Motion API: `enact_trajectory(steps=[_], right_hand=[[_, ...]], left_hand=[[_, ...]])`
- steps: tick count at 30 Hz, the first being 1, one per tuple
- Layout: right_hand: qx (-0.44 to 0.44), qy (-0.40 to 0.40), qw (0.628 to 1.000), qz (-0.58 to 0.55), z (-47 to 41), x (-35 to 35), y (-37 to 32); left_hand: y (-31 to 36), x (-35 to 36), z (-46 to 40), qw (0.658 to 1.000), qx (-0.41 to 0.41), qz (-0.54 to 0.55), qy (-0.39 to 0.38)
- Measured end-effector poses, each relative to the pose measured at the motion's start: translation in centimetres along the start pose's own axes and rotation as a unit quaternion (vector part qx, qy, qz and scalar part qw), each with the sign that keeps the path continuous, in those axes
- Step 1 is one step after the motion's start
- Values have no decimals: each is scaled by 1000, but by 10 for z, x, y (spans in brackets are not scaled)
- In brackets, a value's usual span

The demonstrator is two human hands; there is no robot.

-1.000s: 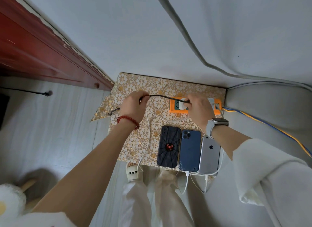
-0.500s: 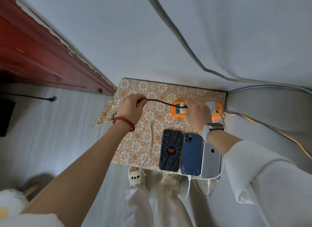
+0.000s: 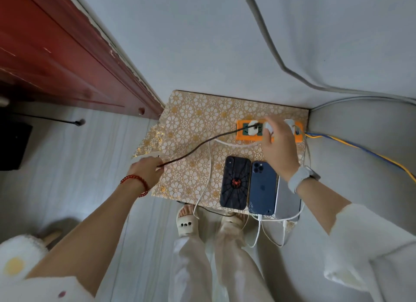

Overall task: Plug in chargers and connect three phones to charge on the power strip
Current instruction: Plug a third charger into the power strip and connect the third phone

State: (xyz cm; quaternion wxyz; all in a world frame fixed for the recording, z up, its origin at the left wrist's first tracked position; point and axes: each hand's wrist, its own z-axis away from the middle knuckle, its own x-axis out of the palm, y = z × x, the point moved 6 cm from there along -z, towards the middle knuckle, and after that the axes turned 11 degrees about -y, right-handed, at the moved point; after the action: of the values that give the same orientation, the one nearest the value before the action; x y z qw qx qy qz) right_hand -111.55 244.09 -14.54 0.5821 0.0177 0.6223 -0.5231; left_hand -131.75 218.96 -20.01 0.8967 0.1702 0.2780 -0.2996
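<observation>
Both hands have shifted since a second ago: the left hand (image 3: 147,170) has slid back along the dark braided cable (image 3: 198,146) toward the near left edge of the surface (image 3: 191,112), and the right hand (image 3: 279,148) has come off the white charger (image 3: 253,128), which now sits plugged into the orange power strip (image 3: 242,136). The left hand pinches the braided cable near its loose end, fingers curled round it, and the cable runs taut from there up to the white charger. The right hand hovers above the power strip with fingers relaxed and spread, holding nothing; whether its fingertips touch a second white plug beneath them cannot be told.

Three phones lie face down side by side at the near edge of the surface: a black phone with a spider design (image 3: 235,182), a blue phone (image 3: 262,187) just beside it, and a silver phone (image 3: 287,200) partly under the right wrist. White cables (image 3: 260,231) hang from the near ends of the blue and silver phones. Blue and yellow wires (image 3: 360,148) lead off the strip to the right.
</observation>
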Motion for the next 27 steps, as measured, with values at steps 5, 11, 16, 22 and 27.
enact_trajectory(steps=[5,11,16,22,27], right_hand=[[25,40,993,-112,63,17,-21],[82,-306,929,-191,140,98,-61],[-10,-404,884,-234,167,136,-130],[77,-342,908,-229,185,131,-136],[145,-184,833,-500,179,77,-129]], left_hand=[[-13,4,28,991,-16,129,10],[7,-10,82,837,46,541,-73],[34,-31,113,711,138,677,-129],[18,-42,120,703,156,691,-67],[35,34,146,869,202,412,-184]])
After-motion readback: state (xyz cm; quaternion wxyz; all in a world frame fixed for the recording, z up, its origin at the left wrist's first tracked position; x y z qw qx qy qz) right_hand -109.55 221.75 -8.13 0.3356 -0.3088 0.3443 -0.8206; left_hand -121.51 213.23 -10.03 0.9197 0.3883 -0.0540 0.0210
